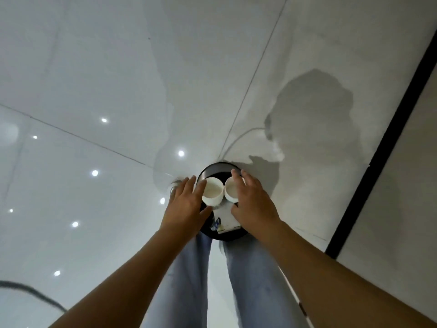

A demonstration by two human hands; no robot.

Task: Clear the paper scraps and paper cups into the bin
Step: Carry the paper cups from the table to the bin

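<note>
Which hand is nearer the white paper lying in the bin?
Right. The right hand sits directly beside the white paper, its thumb at the sheet's edge, holding a cup. The left hand holds the other cup, farther left over the bin.

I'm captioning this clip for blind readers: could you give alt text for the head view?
Seen from above, a person's left hand and right hand each hold a white paper cup, left cup and right cup, over a round black bin on glossy white floor tiles. White paper scraps lie inside the bin.

both hands (186, 207) hold paper cups (212, 191) over the bin (214, 167)
</note>
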